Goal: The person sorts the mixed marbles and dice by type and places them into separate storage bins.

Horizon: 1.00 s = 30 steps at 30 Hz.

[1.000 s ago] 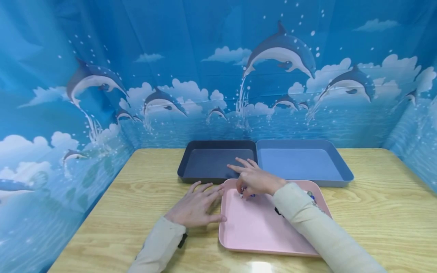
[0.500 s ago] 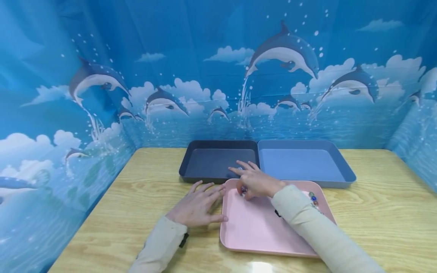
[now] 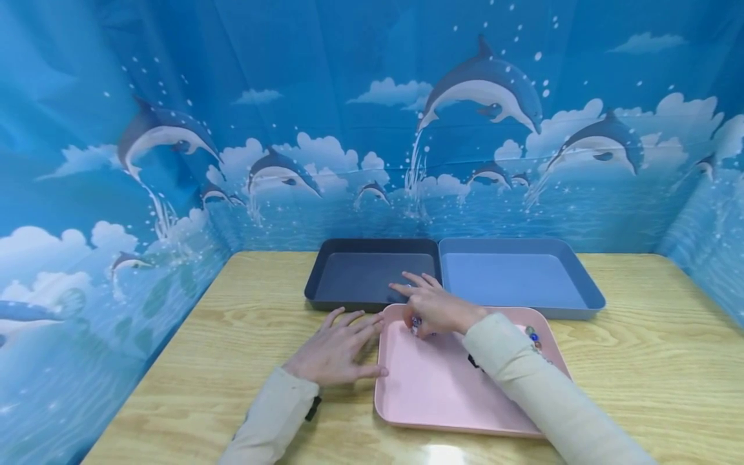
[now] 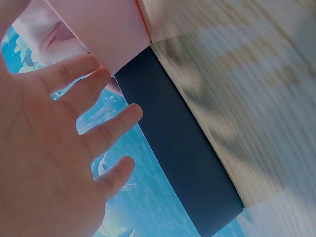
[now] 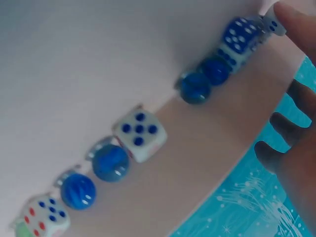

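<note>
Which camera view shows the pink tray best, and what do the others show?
The head view. It shows most of the pink tray, though the right hand and sleeve cover part. The left wrist view shows only some outer wall; the right wrist view, a close part inside with dice and marbles.

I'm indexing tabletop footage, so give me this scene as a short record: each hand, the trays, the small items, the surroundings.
Left hand: fingers spread, at the left edge of the pink tray
Right hand: over that tray, a fingertip at a white die; grip unclear
Small items: dice and blue marbles, loosely lined along the tray's wall
Behind: black tray, with blue tray to its right
Surface: wood-grain table
Backdrop: dolphin print
</note>
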Available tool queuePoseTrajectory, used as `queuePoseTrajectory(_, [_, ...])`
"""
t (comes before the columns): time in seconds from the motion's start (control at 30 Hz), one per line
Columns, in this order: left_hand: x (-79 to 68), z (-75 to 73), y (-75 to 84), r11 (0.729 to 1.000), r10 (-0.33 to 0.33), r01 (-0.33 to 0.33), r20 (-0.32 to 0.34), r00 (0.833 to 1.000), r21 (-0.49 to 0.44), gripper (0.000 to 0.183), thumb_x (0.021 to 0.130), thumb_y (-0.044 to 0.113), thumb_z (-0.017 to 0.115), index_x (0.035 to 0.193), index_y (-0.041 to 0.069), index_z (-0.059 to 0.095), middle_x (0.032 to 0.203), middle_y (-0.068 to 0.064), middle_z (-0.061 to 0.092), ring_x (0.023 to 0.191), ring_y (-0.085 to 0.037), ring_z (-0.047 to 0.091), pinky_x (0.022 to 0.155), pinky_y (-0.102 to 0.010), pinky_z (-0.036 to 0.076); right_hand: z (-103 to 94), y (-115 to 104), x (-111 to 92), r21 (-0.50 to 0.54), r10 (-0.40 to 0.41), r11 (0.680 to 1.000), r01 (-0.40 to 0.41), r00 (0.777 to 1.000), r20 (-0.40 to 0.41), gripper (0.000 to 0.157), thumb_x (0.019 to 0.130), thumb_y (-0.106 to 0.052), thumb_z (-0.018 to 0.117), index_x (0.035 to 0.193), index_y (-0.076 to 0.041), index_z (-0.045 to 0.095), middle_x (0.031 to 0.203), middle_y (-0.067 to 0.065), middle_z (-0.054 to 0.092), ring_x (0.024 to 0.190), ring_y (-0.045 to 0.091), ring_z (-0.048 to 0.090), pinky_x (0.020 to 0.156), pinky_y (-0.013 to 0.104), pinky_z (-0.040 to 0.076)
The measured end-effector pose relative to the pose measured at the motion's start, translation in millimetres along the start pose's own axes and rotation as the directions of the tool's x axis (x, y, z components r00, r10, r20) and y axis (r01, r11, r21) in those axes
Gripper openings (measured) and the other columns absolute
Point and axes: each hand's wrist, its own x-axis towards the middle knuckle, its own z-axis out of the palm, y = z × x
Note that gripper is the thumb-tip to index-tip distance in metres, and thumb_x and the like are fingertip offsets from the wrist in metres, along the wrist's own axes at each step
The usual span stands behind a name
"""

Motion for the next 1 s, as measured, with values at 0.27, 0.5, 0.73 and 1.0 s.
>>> queuePoseTrajectory(0.27, [0.2,-0.5,-0.6,1.000,-0.006,0.006,0.003,1.000,0.004,0.081,0.093,0.066,0.058,0.154,0.013,0.046,0.157,-0.002,0.044,0.141,-0.035,0.042,0.117,-0.062,0.023,-11.8,0.0,1.7,0.008,-0.010,1.000,0.011,1.000,-0.017,0.012,0.079,-0.011,0.087,0.080,-0.018,0.078,0.160,0.019,0.034,0.150,0.047,0.014,0.117,0.068,0.012])
queuePoseTrajectory(0.5, [0.3,-0.2,-0.7,1.000,-0.019,0.019,0.020,1.000,-0.004,0.081,0.094,0.065,0.057,0.155,0.014,0.045,0.158,-0.002,0.042,0.142,-0.035,0.041,0.117,-0.062,0.021,-24.4,-0.2,3.1,0.012,0.013,1.000,-0.013,0.998,-0.055,0.010,0.081,-0.013,0.087,0.087,-0.018,0.080,0.162,0.017,0.032,0.151,0.044,0.012,0.118,0.066,0.009])
queuePoseTrajectory(0.73, [1.0,0.6,-0.1,1.000,-0.020,0.021,0.028,0.999,-0.008,0.081,0.094,0.066,0.056,0.156,0.015,0.043,0.159,-0.001,0.041,0.143,-0.034,0.040,0.118,-0.062,0.021,-35.7,3.8,5.1,0.036,0.028,0.999,-0.026,0.997,-0.072,0.007,0.085,-0.012,0.084,0.087,-0.018,0.079,0.162,0.019,0.032,0.151,0.045,0.011,0.119,0.066,0.008])
queuePoseTrajectory(1.0, [0.6,0.8,-0.3,1.000,-0.005,0.005,0.013,1.000,-0.012,0.080,0.094,0.065,0.057,0.155,0.014,0.045,0.158,-0.002,0.043,0.141,-0.034,0.042,0.117,-0.061,0.023,-45.7,14.4,18.1,0.023,0.076,0.997,-0.075,0.994,-0.078,0.008,0.085,-0.010,0.083,0.091,-0.013,0.080,0.160,0.021,0.033,0.150,0.048,0.014,0.117,0.068,0.012])
